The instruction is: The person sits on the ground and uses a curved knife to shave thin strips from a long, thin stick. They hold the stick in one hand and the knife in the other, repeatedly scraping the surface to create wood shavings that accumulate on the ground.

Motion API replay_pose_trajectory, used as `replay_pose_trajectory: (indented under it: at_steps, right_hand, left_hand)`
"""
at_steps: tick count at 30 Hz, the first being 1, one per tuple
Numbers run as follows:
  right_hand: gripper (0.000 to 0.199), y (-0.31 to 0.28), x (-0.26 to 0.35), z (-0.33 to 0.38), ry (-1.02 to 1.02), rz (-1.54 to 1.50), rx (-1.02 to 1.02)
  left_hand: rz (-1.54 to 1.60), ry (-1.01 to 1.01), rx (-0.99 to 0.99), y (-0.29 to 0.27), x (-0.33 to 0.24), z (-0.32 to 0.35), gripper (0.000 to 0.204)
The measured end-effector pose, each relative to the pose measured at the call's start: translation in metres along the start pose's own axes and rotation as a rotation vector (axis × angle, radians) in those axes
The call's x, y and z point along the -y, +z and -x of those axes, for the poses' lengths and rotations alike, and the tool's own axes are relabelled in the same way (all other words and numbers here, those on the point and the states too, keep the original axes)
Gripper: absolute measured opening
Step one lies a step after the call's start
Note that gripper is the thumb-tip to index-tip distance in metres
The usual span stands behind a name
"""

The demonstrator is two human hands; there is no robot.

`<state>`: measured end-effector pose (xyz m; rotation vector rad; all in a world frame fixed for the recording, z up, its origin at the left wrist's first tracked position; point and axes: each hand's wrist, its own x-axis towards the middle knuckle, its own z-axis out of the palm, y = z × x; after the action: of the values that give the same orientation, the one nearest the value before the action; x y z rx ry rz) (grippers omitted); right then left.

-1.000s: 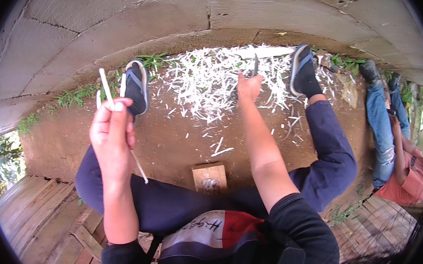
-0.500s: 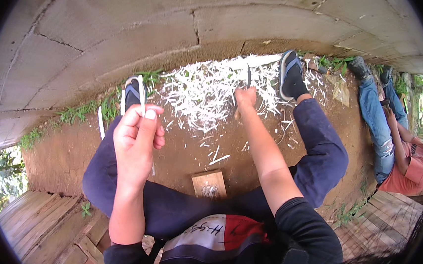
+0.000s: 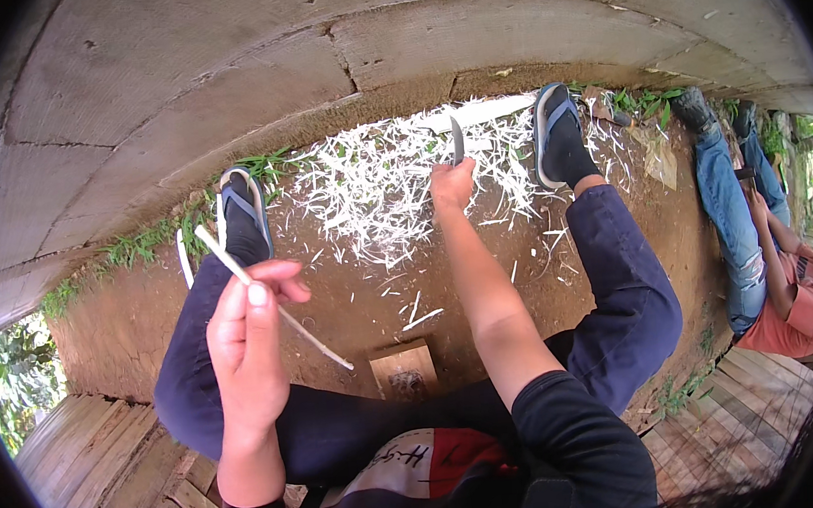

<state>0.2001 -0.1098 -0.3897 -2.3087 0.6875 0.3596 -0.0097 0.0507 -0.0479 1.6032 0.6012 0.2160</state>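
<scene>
Between thumb and fingers, my left hand point(image 3: 251, 338) pinches a thin pale wooden stick point(image 3: 313, 338). The stick slants from upper left down to the right, over my left thigh. Farther forward, my right hand point(image 3: 452, 185) is wrapped round the handle of a knife point(image 3: 457, 140). Its dark, slightly curved blade points away from me above a heap of white shavings point(image 3: 374, 199). Blade and stick are well apart. Most of the knife's handle is hidden in my fist.
A concrete block wall point(image 3: 220, 68) rises beyond the shavings. A small wooden block point(image 3: 404, 369) lies on the dirt floor between my legs. My sandalled feet flank the heap. At the right sits another person point(image 3: 792, 295) in jeans. Wooden boards point(image 3: 79, 461) are at lower left.
My left hand has come lower and nearer, and the stick has turned from upright to slanting. My right hand with the knife has shifted slightly left.
</scene>
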Motion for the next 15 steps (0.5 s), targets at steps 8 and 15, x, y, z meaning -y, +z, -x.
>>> replay_pose_trajectory:
  at_steps: [8,15]
  right_hand:
    - [0.039,-0.087,0.025,0.090,-0.110,-1.175,0.381]
    - [0.040,-0.233,0.086,0.214,-0.545,-0.903,1.010]
  left_hand:
    - [0.097,-0.064,-0.011,-0.008,-0.015,-0.002,0.026]
    - [0.534,-0.014,0.173,0.006,-0.017,0.004,0.025]
